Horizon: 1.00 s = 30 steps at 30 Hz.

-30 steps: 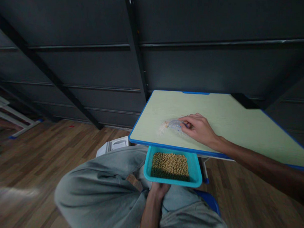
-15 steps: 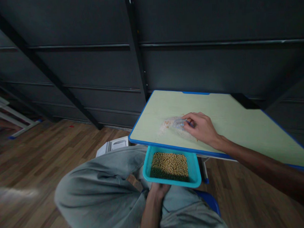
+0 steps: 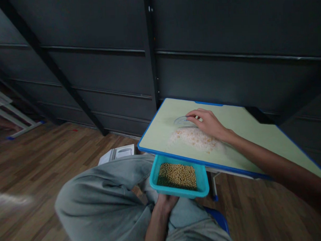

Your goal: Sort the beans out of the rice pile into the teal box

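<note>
My left hand point(image 3: 165, 202) supports a turquoise plastic tray point(image 3: 203, 180) from below, near my lap; its fingers are hidden under the tray. Many round yellowish beans, like soybeans point(image 3: 178, 175), fill the tray's bottom. Over the table, my right hand point(image 3: 206, 123) pinches a clear plastic piece with a curved rim point(image 3: 181, 120) between thumb and fingers; I cannot make out its exact kind. Just in front of that hand lies a spread heap of white grains point(image 3: 191, 137), rice-like, with several yellowish beans mixed in.
The pale green tabletop point(image 3: 250, 131) has a blue edge, and the tray sits just below its near side. A black flat item point(image 3: 260, 115) lies at the far right. A dark panelled wall point(image 3: 108, 69) stands behind. A white box point(image 3: 116, 153) is left of the table.
My right hand has moved away from me and slightly left, lifting the clear plastic piece off the grain heap, which now shows more fully. My left hand still holds the tray in much the same place.
</note>
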Each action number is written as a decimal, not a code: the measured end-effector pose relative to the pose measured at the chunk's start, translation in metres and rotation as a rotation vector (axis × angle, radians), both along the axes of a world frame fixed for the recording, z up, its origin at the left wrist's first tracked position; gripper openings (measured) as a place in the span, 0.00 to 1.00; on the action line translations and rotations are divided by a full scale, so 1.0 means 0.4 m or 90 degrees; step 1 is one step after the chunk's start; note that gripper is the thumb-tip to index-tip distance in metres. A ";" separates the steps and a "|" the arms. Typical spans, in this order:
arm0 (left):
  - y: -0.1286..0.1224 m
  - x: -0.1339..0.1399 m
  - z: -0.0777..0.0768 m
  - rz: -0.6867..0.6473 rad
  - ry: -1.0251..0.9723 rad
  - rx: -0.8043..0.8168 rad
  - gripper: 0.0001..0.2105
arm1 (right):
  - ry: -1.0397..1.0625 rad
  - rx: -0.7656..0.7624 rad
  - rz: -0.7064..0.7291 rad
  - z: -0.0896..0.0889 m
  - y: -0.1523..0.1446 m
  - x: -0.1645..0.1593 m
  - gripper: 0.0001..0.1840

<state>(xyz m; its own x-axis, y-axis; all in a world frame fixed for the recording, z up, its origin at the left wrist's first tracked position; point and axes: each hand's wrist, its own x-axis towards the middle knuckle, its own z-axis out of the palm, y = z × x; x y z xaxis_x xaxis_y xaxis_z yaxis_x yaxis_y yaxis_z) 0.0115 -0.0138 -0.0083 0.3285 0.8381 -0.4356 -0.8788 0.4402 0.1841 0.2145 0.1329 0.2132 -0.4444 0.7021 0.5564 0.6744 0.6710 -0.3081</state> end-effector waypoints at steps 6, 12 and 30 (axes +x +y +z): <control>0.000 -0.002 -0.024 0.012 -0.005 -0.002 0.16 | -0.069 -0.035 0.048 -0.026 0.028 -0.019 0.09; 0.002 0.000 -0.028 0.004 -0.007 0.003 0.17 | -0.073 -0.052 0.073 -0.042 0.024 -0.010 0.09; 0.001 0.000 0.006 0.008 -0.048 -0.003 0.17 | -0.130 -0.057 0.134 0.008 -0.053 0.038 0.11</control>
<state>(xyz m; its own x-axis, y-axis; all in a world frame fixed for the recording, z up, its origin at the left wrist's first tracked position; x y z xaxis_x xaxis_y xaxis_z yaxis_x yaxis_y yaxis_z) 0.0115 -0.0133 -0.0058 0.3499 0.8407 -0.4132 -0.8959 0.4292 0.1147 0.2298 0.1116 0.2163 -0.6810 0.6256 0.3807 0.5778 0.7784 -0.2456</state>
